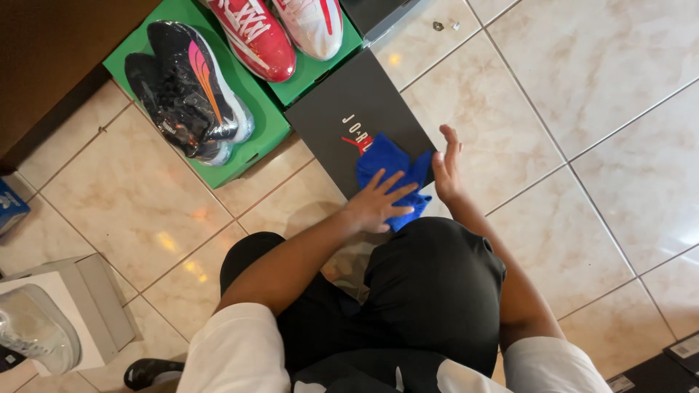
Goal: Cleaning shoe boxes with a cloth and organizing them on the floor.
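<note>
Your left hand (376, 205) lies flat w/ fingers spread on the blue cloth (389, 175); grip is wide, holding nothing. Your right hand (446, 166) stands on edge just beside the cloth, at its right side, palm turned to it, fingers straight, also wide. The cloth sits on the near corner of the dark shoe box lid (349, 120). Beyond the lid are green boxes (258, 142) w/ black sneakers (186, 87) and red-white shoes (280, 29). All on tile floor (582, 109).
</note>
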